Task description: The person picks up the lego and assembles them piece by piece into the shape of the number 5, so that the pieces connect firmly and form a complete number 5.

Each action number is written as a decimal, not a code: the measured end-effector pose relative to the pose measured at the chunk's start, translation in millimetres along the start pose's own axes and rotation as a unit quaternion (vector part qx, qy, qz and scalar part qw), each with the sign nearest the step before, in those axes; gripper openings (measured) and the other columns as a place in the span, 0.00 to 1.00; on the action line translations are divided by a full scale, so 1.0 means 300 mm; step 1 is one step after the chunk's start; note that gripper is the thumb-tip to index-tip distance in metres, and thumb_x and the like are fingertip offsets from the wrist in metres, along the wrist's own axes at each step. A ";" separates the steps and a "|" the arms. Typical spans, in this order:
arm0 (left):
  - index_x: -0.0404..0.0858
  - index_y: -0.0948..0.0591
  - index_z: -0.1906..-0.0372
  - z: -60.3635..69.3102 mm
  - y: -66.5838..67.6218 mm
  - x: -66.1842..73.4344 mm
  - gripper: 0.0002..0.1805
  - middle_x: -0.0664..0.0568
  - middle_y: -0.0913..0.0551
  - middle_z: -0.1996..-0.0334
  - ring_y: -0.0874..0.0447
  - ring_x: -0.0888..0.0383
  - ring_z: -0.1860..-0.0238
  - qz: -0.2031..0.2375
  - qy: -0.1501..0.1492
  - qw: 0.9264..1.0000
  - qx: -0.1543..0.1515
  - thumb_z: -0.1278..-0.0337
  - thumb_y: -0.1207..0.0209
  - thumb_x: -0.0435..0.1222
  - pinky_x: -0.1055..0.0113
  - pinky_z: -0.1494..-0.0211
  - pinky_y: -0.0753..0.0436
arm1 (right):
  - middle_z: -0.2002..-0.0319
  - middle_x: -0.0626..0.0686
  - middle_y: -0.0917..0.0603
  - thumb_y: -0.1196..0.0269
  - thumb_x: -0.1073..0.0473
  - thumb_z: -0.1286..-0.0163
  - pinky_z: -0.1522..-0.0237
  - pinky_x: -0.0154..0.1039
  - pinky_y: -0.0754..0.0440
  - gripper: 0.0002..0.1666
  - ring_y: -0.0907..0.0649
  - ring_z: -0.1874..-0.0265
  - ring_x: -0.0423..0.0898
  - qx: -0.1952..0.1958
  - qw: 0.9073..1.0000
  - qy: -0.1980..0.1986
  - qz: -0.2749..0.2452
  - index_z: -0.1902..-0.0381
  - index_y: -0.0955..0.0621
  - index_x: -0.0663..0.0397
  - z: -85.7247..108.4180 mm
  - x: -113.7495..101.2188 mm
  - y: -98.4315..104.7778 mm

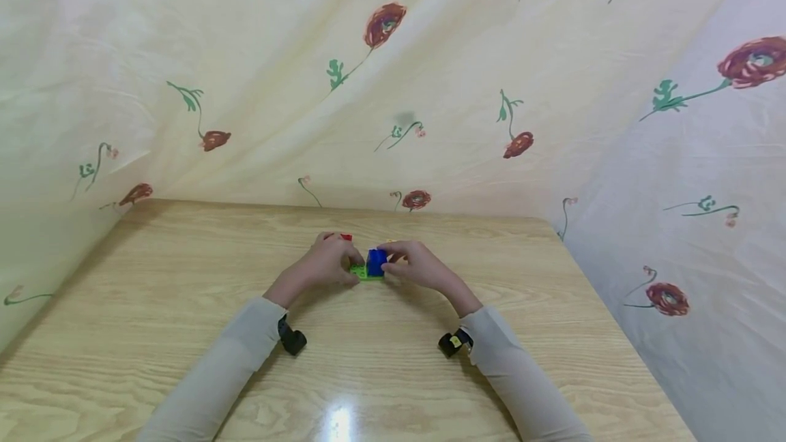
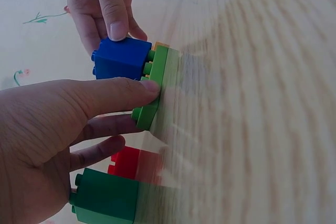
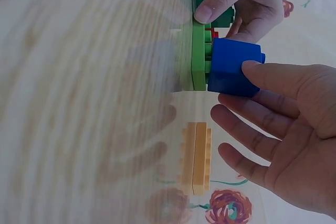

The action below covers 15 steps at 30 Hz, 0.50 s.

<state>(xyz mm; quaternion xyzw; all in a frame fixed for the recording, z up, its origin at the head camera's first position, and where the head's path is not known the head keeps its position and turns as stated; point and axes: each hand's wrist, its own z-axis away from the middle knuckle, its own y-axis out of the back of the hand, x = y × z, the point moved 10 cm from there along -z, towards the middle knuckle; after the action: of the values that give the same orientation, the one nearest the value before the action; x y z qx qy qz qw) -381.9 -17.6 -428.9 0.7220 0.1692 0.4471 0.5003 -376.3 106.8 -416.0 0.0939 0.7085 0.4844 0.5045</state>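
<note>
My left hand [image 1: 322, 262] holds a light green studded plate [image 2: 159, 66] at one end, thumb on its near side, down at the tabletop. Between the thumb and fingers of my right hand [image 1: 420, 266] is a blue brick [image 3: 231, 66], over the plate's other end. Studs show between brick and plate in both wrist views; whether they touch I cannot tell. Beside the left hand stand a dark green brick [image 2: 107, 198] and a red brick [image 2: 127, 162], partly hidden by that hand in the head view.
A yellow-orange studded piece [image 3: 195, 156] lies on the table beyond the right hand. The wooden table [image 1: 344, 360] ends at the back against a flower-patterned cloth [image 1: 295, 142]. Each wrist carries a small black camera, such as the left one [image 1: 293, 341].
</note>
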 end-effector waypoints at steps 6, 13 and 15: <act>0.44 0.10 0.54 0.000 0.003 0.004 0.16 0.57 0.09 0.55 0.21 0.52 0.43 -0.002 -0.007 1.000 0.001 0.50 0.24 0.41 0.39 0.24 0.45 | 0.42 0.59 0.15 0.36 0.60 0.26 0.42 0.54 0.19 0.25 0.14 0.49 0.51 0.002 1.000 0.001 0.003 0.33 0.22 0.58 0.003 -0.006 0.004; 0.44 0.10 0.54 0.002 0.003 0.006 0.16 0.57 0.09 0.55 0.21 0.52 0.45 0.000 -0.009 1.000 0.000 0.50 0.23 0.40 0.39 0.25 0.45 | 0.44 0.58 0.13 0.35 0.59 0.27 0.42 0.56 0.19 0.25 0.14 0.49 0.51 0.006 1.000 -0.001 -0.001 0.34 0.20 0.57 0.007 -0.009 0.007; 0.44 0.10 0.54 0.003 0.004 0.007 0.16 0.57 0.09 0.56 0.21 0.52 0.45 -0.002 -0.009 1.000 0.001 0.50 0.23 0.40 0.39 0.25 0.44 | 0.44 0.57 0.13 0.35 0.59 0.28 0.42 0.56 0.20 0.24 0.14 0.50 0.51 0.008 1.000 -0.005 0.001 0.35 0.20 0.56 0.008 -0.008 0.008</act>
<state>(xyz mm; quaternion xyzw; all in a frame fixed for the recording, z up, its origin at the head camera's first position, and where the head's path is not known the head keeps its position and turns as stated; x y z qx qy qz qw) -380.2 -17.3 -427.0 0.7264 0.1664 0.4394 0.5015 -374.2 107.9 -412.6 0.1007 0.7101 0.4785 0.5066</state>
